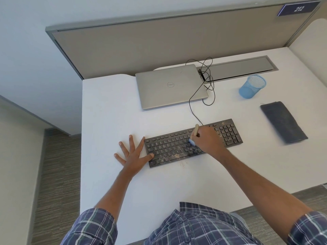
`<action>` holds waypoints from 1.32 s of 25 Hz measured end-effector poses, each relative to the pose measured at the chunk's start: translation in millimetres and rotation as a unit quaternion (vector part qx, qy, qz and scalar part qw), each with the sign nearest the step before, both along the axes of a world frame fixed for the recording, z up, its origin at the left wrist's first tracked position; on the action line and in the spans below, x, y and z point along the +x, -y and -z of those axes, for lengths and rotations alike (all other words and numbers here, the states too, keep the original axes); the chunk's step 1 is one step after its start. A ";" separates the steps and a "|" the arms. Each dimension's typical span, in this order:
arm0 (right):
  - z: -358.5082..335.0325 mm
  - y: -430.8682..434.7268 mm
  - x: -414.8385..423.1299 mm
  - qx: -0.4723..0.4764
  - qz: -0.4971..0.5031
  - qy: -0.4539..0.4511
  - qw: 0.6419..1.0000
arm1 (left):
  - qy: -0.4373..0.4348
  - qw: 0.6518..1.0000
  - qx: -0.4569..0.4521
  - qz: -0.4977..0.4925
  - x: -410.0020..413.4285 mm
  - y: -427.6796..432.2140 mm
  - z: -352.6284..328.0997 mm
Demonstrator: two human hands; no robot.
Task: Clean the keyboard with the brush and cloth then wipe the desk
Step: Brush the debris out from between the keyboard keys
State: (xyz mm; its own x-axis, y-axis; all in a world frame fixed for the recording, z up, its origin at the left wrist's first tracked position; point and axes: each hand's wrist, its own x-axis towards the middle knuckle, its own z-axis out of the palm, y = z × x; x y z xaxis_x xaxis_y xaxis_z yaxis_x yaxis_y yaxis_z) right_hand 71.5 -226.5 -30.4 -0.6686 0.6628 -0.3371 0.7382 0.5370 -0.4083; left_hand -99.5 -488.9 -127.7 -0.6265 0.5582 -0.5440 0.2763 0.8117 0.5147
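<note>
Right hand [207,140] is over the middle of the keyboard [169,149], fingers curled tight around a small brush [194,133]. The pale wooden handle pokes out above the knuckles and points away toward the far side of the desk [109,112]. The blue bristles point down and back toward the person, touching the keys. The brush's long axis runs near to far, roughly across the keyboard.

The keyboard lies lengthwise left to right in the middle of the desk, skewed so its number-pad end sits farther from the person than its left end. Pale crumbs [183,164] speckle the keys and spill onto the desk just off the near edge.

Left hand [132,152] is flat and spread wide on the desk at the keyboard's left end. It grips nothing, and its thumb rests on the keys of the near-left corner.

The dark folded cloth [283,122] lies on the desk to the right, apart from the keyboard, untouched, its length running from far-left to near-right.

Beyond the keyboard is a closed laptop [169,85], with a black cable [189,103] looping from there down to the keyboard. A blue mesh cup [252,86] stands beyond the cloth.
</note>
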 end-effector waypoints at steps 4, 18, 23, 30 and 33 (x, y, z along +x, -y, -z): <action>0.6 -2.1 2.8 -0.008 -0.019 0.064 0.998 | 0.002 1.000 -0.001 -0.001 -0.4 0.2 0.8; 13.4 -0.1 1.2 -0.021 0.015 -0.009 1.000 | 0.004 1.000 0.002 0.003 -0.2 0.1 0.3; 9.5 8.6 -5.6 -0.014 0.004 -0.048 0.999 | 0.005 1.000 0.000 -0.001 0.2 -0.2 -0.4; 10.5 9.5 -10.2 -0.017 -0.008 -0.026 0.999 | 0.003 1.000 0.007 -0.007 0.9 -0.1 0.6; 9.9 17.1 -11.7 -0.022 -0.013 -0.028 0.999 | 0.007 1.000 0.013 -0.014 0.9 0.0 -0.5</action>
State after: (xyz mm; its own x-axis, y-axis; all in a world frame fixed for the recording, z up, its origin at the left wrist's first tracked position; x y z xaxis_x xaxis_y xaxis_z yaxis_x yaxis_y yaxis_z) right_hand 59.8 -243.6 -40.2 -0.7036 0.6307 -0.3273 0.7000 0.5359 -0.4720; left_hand -98.6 -488.9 -127.2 -0.6344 0.5545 -0.5385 0.2466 0.8055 0.5389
